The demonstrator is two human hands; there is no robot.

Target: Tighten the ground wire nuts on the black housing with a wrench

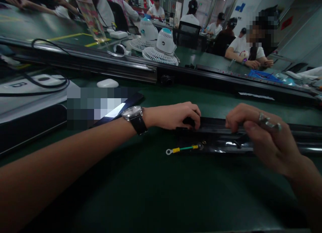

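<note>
A long glossy black profile point(221, 146) lies across the table in front of me. My left hand point(184, 116), with a watch on its wrist, curls its fingers over the profile's left end. A short green wire point(185, 148) with yellow sleeves extends from that end, a bare ring terminal point(169, 152) at its tip. Beside the wire's inner end is a small brass-coloured fitting point(204, 142). My right hand point(264, 135) is closed above the profile, its fingers bent. Small shiny silvery pieces point(269, 122) show at its fingers; I cannot make out what they are.
Behind the hands, a long dark rail point(213, 73) crosses the table. Two white fans point(164, 47) stand beyond it. To the left are a tablet-like device point(130, 100), a white earbud case point(107, 83) and black cables point(50, 87). A person point(248, 48) sits across at the right.
</note>
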